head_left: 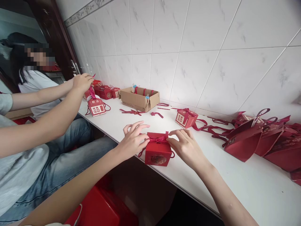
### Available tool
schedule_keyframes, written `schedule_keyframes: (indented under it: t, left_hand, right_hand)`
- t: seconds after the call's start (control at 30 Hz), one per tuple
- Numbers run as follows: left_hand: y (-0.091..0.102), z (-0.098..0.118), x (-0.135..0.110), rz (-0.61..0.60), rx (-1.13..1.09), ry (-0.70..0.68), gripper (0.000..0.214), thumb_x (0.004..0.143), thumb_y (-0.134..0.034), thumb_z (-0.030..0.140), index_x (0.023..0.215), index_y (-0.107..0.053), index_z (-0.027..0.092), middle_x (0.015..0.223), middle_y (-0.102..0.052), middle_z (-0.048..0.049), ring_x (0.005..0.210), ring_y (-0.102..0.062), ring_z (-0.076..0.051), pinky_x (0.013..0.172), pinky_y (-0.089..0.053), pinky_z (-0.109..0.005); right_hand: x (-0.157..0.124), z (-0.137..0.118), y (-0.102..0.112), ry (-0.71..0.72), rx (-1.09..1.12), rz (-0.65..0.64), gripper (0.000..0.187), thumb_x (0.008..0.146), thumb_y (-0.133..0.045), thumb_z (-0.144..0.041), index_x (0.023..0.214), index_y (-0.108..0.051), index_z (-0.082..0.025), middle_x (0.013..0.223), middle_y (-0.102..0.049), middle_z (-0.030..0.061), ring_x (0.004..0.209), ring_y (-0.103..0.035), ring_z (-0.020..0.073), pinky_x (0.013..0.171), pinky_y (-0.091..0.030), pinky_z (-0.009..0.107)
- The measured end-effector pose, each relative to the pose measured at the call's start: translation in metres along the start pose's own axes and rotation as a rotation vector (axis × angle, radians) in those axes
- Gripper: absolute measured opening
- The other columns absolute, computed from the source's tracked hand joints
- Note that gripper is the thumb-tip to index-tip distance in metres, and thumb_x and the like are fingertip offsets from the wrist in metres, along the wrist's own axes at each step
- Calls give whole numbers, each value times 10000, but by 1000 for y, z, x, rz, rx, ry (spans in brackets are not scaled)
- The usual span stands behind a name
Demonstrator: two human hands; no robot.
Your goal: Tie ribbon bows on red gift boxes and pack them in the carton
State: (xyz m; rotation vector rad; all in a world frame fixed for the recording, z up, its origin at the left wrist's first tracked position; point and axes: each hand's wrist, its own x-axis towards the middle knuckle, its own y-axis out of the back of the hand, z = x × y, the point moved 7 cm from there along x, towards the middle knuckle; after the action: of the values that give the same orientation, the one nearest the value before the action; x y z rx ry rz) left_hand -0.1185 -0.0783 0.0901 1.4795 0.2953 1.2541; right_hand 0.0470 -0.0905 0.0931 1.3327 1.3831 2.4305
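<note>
A red gift box [157,155] with a gold emblem on its front stands upright at the table's front edge. Across its top runs a dark red ribbon [158,138], looped into what looks like a bow. My left hand [135,139] pinches the ribbon at the box's left side, its other fingers raised. On the right side, my right hand [185,144] pinches the ribbon's other end between thumb and fingertips. Cord handles hang at both sides of the box. Just behind, a red box with a white character panel [186,118] carries a ribbon too.
Folded red gift bags [249,138] and loose ribbons lie along the right. A cardboard box [135,102] with blue clips stands by the tiled wall. At left, a co-worker's hands [83,83] hold ribbon over another red box [96,106]; another person sits beyond. A red stool [101,204] is below.
</note>
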Motion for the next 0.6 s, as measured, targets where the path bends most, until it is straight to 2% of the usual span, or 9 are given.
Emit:
schedule_keyframes:
  t: [0.2, 0.3, 0.4, 0.5, 0.6]
  left_hand:
    - [3, -4, -6, 42, 45, 15, 202, 851, -485, 211, 704, -623, 208, 1247, -572, -65, 1270, -400, -313, 980, -211, -488]
    - [1, -10, -10, 1, 6, 98, 170, 833, -478, 206, 705, -590, 199, 1263, -548, -75, 1260, -400, -310, 966, -241, -495]
    - [-4, -14, -14, -60, -145, 231, 153, 854, -457, 272, 773, -569, 206, 1258, -532, -71, 1232, -426, -280, 984, -275, -491]
    - [-10, -14, -16, -76, -305, 374, 171, 862, -460, 366, 910, -556, 233, 1233, -524, -61, 1232, -433, -262, 1018, -298, -486]
    - [-15, -8, -14, -95, -306, 436, 193, 838, -512, 374, 975, -563, 247, 1252, -499, -67, 1287, -381, -279, 1044, -277, -516]
  right_hand:
    - [-5, 2, 1, -1, -6, 4, 250, 902, -461, -71, 863, -683, -178, 929, -633, 90, 792, -549, 191, 830, -406, 381]
    - [-11, 5, -2, -38, 71, 13, 236, 908, -466, -95, 880, -687, -174, 871, -633, 80, 759, -551, 186, 797, -427, 373]
    - [-14, 12, -1, -89, 220, 2, 202, 911, -490, -169, 937, -689, -189, 914, -643, 82, 813, -586, 199, 794, -450, 374]
    - [-3, 23, 4, -200, 381, 13, 202, 902, -513, -261, 986, -681, -187, 959, -648, 87, 864, -616, 207, 792, -477, 364]
    - [25, 28, 1, -307, 503, -24, 212, 904, -492, -255, 909, -689, -177, 945, -658, 83, 869, -628, 194, 777, -490, 325]
